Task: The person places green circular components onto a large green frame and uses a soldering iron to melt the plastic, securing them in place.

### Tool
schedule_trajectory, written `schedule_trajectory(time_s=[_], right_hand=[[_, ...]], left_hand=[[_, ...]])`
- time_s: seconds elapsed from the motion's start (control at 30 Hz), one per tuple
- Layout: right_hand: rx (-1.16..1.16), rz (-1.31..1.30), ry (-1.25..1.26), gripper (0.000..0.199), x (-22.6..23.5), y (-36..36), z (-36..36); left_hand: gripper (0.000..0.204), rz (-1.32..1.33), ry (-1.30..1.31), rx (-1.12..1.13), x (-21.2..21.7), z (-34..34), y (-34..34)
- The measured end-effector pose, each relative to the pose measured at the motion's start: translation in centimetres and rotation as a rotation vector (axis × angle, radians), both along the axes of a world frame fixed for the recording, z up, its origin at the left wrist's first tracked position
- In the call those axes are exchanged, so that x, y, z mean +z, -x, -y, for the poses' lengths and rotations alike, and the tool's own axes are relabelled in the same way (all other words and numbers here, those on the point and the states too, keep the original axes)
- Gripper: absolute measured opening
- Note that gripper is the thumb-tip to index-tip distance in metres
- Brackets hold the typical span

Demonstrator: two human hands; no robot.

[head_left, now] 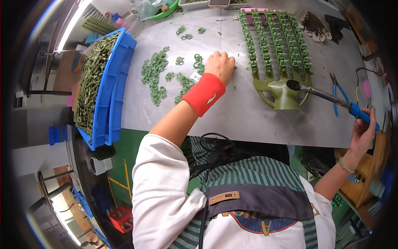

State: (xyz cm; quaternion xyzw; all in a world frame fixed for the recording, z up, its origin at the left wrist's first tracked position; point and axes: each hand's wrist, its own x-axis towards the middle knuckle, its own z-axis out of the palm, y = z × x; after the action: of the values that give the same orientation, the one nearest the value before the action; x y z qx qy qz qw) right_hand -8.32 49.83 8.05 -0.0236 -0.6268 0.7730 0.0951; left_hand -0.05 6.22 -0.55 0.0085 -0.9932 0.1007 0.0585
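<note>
Left hand (pixel 221 66) was closed, fingers curled under, back of hand up, over the middle of the metal tabletop (pixel 174 120); whether anything sat inside the fingers, or whether they touched the metal, could not be told. Red wristband (pixel 204 95) on that wrist.

Right hand (pixel 362 135) was at the far right, fingers and thumb around the blue handle of a soldering-iron-type tool (pixel 323 95). Its metal shaft ran leftward and its dark, flattened tip (pixel 293 85) was over the base of an olive-green plastic rack (pixel 286 98); contact unclear. Rack lay on the right half of the tabletop, base toward the person, long arms pointing away. Rows of bright green clips (pixel 280 52) lined the arms.

Small green rings (pixel 154 74) were heaped and scattered left of the left hand, some just beside it, with a white tag (pixel 195 76) among them. Blue-handled pliers (pixel 335 90) lay right of the rack, partly behind the tool shaft. At the left edge, a tilted-looking blue crate (pixel 108 91) was full of green strips (pixel 93 79). Far edge: phone (pixel 219 3), green bowl (pixel 168 12).
</note>
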Motion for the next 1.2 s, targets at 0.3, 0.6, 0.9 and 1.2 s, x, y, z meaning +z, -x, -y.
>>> schedule_trajectory(time_s=[0.3,0.6,0.9,1.2], right_hand=[[-0.088,0.053,0.007,0.028,0.3,-0.4,0.2],[-0.076,0.051,0.026,0.030,1.1,-0.7,0.8],[-0.068,0.023,0.081,0.028,0.9,-0.7,-0.3],[-0.010,-0.020,0.101,0.028,-0.1,-0.3,-1.2]], left_hand=[[0.011,-0.372,-0.615,0.176,1.6,3.8,0.3],[0.013,-0.317,-1.216,0.249,7.7,2.1,-2.0],[0.017,-0.069,-1.355,0.077,9.4,-2.6,0.6],[0.019,-0.055,-1.458,-0.003,8.8,-3.8,1.1]])
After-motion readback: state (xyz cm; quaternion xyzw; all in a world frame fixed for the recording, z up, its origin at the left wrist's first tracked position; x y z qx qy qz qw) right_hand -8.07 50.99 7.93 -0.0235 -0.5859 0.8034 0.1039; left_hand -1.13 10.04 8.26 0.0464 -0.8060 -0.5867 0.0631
